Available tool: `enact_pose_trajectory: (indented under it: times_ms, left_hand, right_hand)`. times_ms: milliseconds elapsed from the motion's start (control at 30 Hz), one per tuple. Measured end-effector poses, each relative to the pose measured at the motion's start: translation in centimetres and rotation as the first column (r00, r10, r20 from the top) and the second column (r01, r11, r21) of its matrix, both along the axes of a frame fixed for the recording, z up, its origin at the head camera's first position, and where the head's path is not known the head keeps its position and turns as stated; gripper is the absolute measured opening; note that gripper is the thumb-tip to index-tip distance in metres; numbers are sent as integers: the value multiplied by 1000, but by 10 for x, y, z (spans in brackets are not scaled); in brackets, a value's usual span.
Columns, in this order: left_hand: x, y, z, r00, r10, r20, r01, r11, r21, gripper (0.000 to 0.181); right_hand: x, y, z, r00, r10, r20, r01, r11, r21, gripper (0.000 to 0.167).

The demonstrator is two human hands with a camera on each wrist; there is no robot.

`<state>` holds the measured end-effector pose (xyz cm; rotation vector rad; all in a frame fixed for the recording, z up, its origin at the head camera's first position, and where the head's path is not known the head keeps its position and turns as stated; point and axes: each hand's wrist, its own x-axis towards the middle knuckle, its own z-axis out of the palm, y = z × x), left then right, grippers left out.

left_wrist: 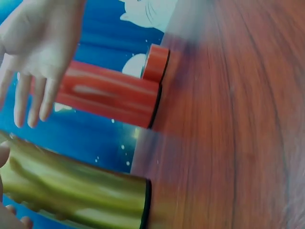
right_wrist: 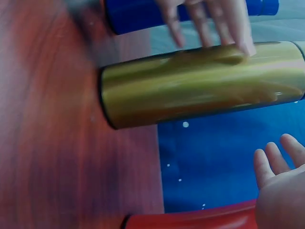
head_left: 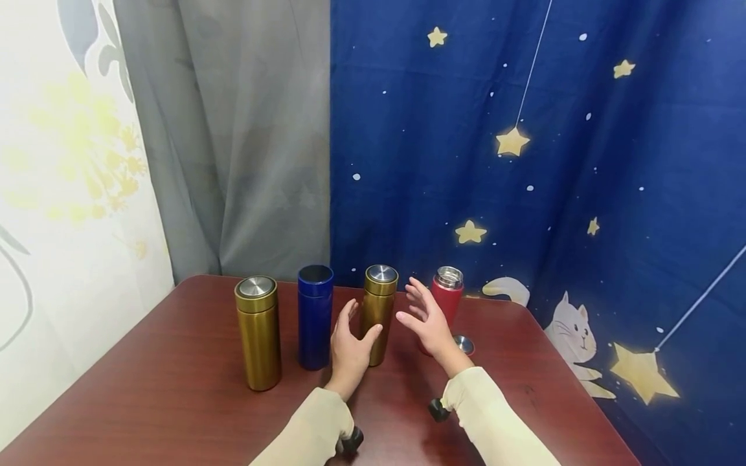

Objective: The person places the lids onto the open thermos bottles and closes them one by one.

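A gold thermos flask [head_left: 381, 304] with a silver-topped lid stands upright between my two hands. Just left of it, my left hand [head_left: 351, 353] has thumb and fingers spread; in the right wrist view its fingertips [right_wrist: 245, 47] overlap the flask's side, and I cannot tell whether they touch. My right hand [head_left: 431, 327] hovers on the other side, apart from the gold flask, with its palm toward it and nothing held. Behind the right hand stands a lidless red flask [head_left: 447, 294], its steel mouth showing. Its likely lid, a red cap [left_wrist: 156, 64], sits beside its base.
To the left on the dark red table [head_left: 192, 401] stand a blue flask [head_left: 315, 317] and a second, nearer gold flask [head_left: 258, 336], both with lids on. A grey curtain [head_left: 274, 129] and a blue star-patterned curtain [head_left: 408, 162] hang behind the table's far edge.
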<state>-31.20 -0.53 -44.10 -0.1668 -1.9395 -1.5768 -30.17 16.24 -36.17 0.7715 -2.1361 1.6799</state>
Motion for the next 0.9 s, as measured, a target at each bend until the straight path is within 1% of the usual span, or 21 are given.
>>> enact_pose_trajectory:
  times_ms: [67, 133, 233, 300, 333, 433, 500, 667, 767, 833, 900]
  left_hand:
    - [4, 2, 2, 998, 55, -37, -55, 998, 7, 66]
    - [7, 4, 3, 990, 111, -84, -112, 994, -5, 61]
    - [10, 7, 3, 967, 185, -174, -192, 981, -22, 55]
    - [11, 9, 4, 955, 209, -211, -218, 976, -22, 52]
    - [12, 10, 5, 952, 210, -221, -219, 976, -17, 52]
    - [14, 15, 7, 952, 193, -238, -201, 980, -9, 50]
    - [16, 19, 8, 957, 162, -240, -168, 986, -6, 49]
    - [22, 27, 8, 974, 67, -217, -70, 998, -4, 47]
    - [25, 33, 6, 978, 34, -205, -35, 999, 2, 46]
    - [26, 38, 5, 978, 22, -208, -21, 1000, 7, 45]
    - [26, 46, 4, 976, -2, -219, 5, 1000, 12, 44]
  right_hand:
    - [-1, 3, -6, 1000, 7, -8, -7, 1000, 3, 67]
    - [-6, 9, -19, 1000, 19, -11, -19, 1000, 0, 66]
    - [-13, 19, -38, 1000, 30, -8, -30, 999, 17, 61]
    - [-17, 25, -51, 999, 34, 4, -34, 999, 31, 58]
    - [-17, 28, -55, 999, 35, 6, -36, 998, 47, 56]
    - [-14, 34, -64, 999, 38, 13, -39, 995, 91, 53]
    - [-10, 39, -67, 999, 32, 24, -35, 993, 117, 51]
    - [9, 47, -58, 999, -9, 48, 1, 987, 163, 46]
    - [17, 55, -55, 998, -50, 27, 43, 977, 207, 43]
    - [18, 63, -59, 997, -79, 0, 77, 971, 225, 40]
    - [17, 74, -65, 991, -125, -40, 131, 965, 227, 35]
